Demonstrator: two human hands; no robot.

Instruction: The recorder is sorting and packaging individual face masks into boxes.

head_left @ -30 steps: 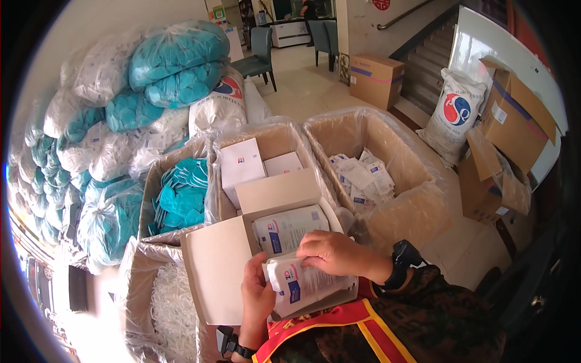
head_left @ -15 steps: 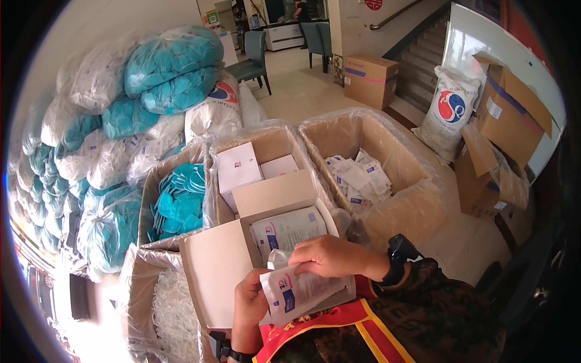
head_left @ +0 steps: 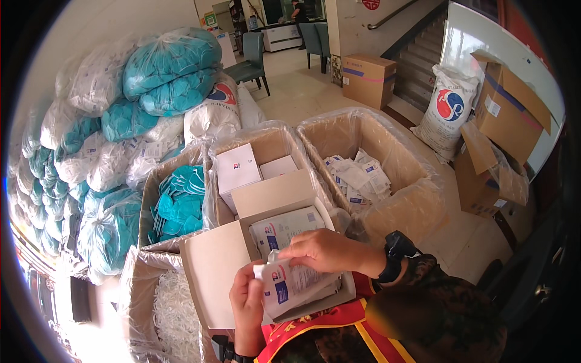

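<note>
A white packet (head_left: 293,287) with blue and pink print is between my two hands, tilted over an open white box (head_left: 218,272). My left hand (head_left: 247,296) is closed on the packet's left edge. My right hand (head_left: 321,249) pinches its upper edge, where the film stands up in a crumpled fold. Whether the packet's mouth is slit, I cannot tell. Similar packets (head_left: 287,231) lie stacked inside the box beneath. The box's flaps are folded out toward the left and the far side.
Film-lined cartons surround the box: teal masks (head_left: 181,202) at left, white boxes (head_left: 239,166) in the middle, loose packets (head_left: 360,178) at right, clear white strips (head_left: 175,305) at lower left. Stuffed bags (head_left: 172,66) pile up at left. A printed sack (head_left: 445,112) and cartons (head_left: 511,115) stand at far right.
Both hands and the packet have shifted slightly up and to the left. My right fingers have slid a little along the packet's upper edge.
</note>
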